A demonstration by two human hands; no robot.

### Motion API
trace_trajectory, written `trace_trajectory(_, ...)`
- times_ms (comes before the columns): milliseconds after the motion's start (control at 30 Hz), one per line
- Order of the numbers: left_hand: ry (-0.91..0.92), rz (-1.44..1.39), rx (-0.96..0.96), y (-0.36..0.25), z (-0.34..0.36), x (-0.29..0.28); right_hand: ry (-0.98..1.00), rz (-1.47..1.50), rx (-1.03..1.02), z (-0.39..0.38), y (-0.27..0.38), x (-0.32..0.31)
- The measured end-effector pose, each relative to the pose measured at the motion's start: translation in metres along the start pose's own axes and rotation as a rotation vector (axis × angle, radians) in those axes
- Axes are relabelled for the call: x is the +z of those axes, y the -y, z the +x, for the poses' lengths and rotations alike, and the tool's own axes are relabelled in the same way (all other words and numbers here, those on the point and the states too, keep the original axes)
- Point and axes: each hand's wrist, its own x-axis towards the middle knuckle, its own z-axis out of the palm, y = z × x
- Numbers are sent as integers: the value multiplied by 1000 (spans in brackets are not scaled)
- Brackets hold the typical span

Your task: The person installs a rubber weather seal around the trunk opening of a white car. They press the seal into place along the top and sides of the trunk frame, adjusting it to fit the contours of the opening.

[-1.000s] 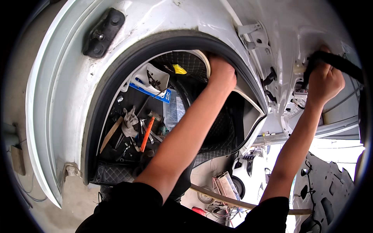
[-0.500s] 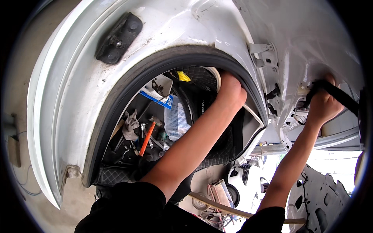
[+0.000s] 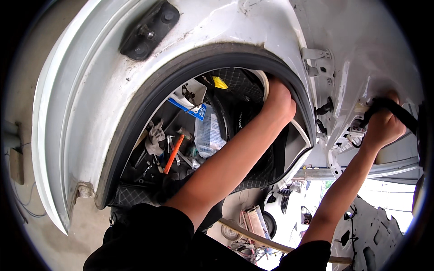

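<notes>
My left hand point(image 3: 279, 95) reaches into the boot opening of a white car, bent at the wrist. Its fingers are hidden behind the black rubber seal point(image 3: 205, 55) and the inner trim, so what they touch does not show. At the right, my right hand point(image 3: 386, 123) is raised against the white panel point(image 3: 357, 58), fingers curled closed. A black hose-like strip point(image 3: 401, 116) crosses at the fingers; whether they grip it or something behind it is hidden. Beside this hand, a small white fitting point(image 3: 357, 130) sits in a panel opening.
In the boot lie an orange-handled tool point(image 3: 174, 153), a grey glove point(image 3: 156, 139), a plastic bag point(image 3: 209, 135) and several loose tools. A white hinge point(image 3: 318, 61) and a black bracket point(image 3: 150, 32) stand out from the bodywork. Another white car point(image 3: 282, 214) is behind.
The view has shifted slightly, so the boot rim and both hands appear a little farther right. Both hands keep nearly the same places on the car.
</notes>
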Motion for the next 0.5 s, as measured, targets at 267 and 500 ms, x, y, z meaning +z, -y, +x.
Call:
trace_trajectory(267,38,17,59,15,-4,-20,-39,38,75,-1,4,0)
trace_trajectory(500,135,55,57,11,-26,-17,-130,59,64,-1,14,4)
